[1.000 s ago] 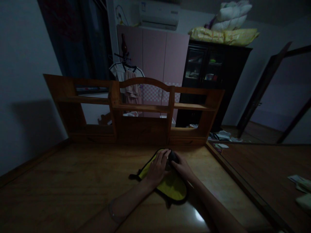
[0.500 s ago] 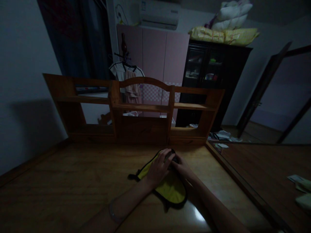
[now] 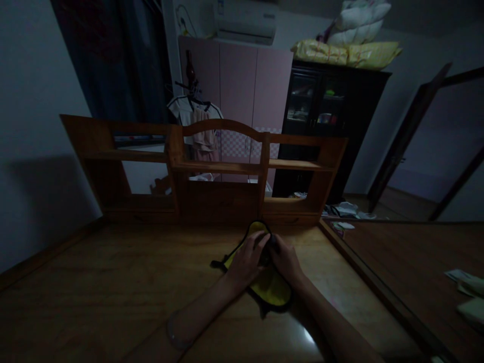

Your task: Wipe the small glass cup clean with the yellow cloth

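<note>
A yellow cloth piece with black edging lies slantwise on the wooden surface, a black tab sticking out on its left and another at its lower edge. Above its middle, my left hand curls its fingers over a small dark object, whose kind I cannot make out in the dim light. My right hand closes on the same dark object from the right, fingers bent and largely hidden. Both hands are close together and cover part of the yellow cloth.
A wooden shelf unit with drawers stands along the far edge of the wooden tabletop. To the right, a raised wooden edge runs along it. Beyond are pink wardrobes, a black cabinet and hanging clothes.
The yellow cloth has shifted a little up and right and turned slightly, with more of its far end showing. Both hands have shifted slightly around the dark object and stay closed.
</note>
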`<state>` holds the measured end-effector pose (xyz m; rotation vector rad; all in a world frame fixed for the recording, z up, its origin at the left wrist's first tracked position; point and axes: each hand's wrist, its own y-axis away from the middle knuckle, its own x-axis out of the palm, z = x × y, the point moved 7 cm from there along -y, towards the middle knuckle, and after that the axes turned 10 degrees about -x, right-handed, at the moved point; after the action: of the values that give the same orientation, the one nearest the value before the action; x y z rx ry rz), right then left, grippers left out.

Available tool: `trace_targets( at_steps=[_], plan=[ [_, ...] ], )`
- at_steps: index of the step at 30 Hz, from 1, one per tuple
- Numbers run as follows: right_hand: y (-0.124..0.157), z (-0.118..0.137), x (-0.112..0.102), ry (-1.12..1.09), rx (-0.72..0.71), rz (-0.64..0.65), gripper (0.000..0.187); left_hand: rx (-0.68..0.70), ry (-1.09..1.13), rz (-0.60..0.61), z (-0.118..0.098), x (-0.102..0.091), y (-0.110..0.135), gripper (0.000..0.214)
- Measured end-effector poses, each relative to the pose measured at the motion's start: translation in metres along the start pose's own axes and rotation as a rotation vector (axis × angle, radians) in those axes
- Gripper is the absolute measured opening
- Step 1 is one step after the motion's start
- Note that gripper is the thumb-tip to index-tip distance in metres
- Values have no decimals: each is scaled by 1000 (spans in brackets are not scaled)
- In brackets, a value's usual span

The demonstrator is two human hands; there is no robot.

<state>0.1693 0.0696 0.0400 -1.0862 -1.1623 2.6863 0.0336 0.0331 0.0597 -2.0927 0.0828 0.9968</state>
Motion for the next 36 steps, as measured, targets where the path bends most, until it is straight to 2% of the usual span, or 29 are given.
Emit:
trace_targets(
  at_steps=[5, 12, 19, 23, 26, 31, 36],
  plan=[
    [-1, 0, -1, 42, -15, -2, 31, 9, 87, 45, -1, 1, 0, 92],
    [-2, 6, 3, -31, -58, 44, 42, -8, 80, 78, 1, 5, 0, 88],
    [-6, 13, 6, -261, -80, 51, 50, -68, 136, 27, 8, 7, 2, 86],
    [-3, -2, 20, -445, 48, 147, 61, -172, 190, -44, 16, 6, 2, 82],
    [-1, -14, 27, -505, 113, 153, 55, -187, 202, -61, 17, 7, 2, 80],
    [0, -15, 28, -522, 100, 106, 47, -135, 171, -58, 13, 9, 2, 80],
    [-1, -9, 21, -279, 55, 137, 36, -130, 156, -74, 17, 12, 4, 81]
  ],
)
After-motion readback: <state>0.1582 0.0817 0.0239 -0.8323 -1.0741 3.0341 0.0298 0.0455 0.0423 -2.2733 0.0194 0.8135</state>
